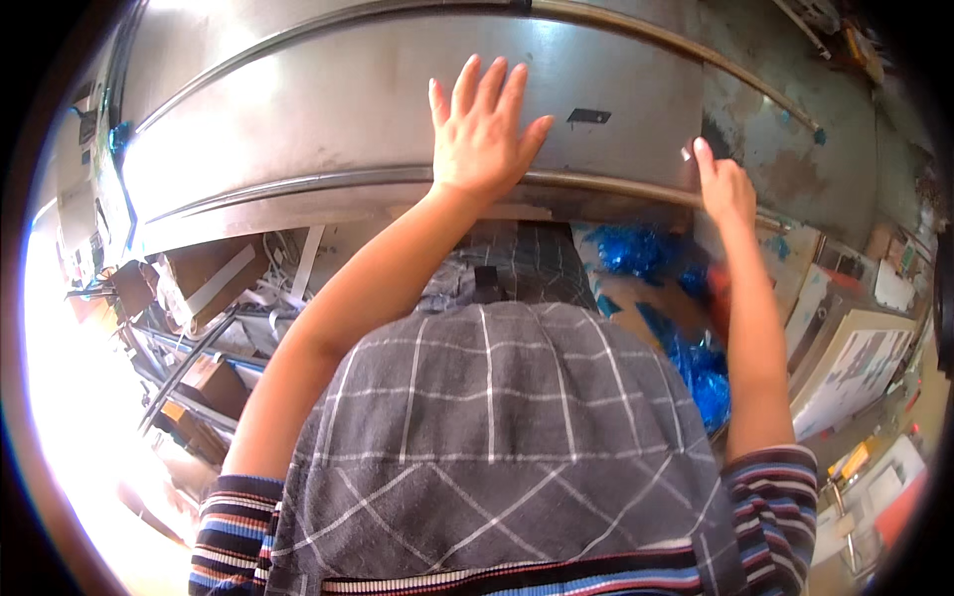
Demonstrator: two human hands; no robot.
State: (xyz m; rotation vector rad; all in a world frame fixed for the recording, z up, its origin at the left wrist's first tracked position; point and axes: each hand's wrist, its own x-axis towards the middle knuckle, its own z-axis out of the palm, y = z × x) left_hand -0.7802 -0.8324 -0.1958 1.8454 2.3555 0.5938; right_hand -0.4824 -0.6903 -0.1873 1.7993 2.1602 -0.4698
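My left hand (479,139) lies palm down on a wide grey metal sheet (368,109), its fingers spread and stretched out. Nothing is held in it. To the right, my right hand (730,194) is closed near the sheet's near edge, thumb pointing forward. A small dark object with a light tip shows beside that thumb; its kind is unclear. Between the hands lies a small dark slanted piece (588,116) with a tiny hole at one end. Long metal rails run along the sheet's far and near sides.
Crumpled blue plastic film (636,248) bunches below the near rail (636,187). Shelving with cardboard boxes (214,278) stands at the lower left, beside strong glare. A light board (855,368) leans at the right. My checked apron (497,397) fills the lower middle.
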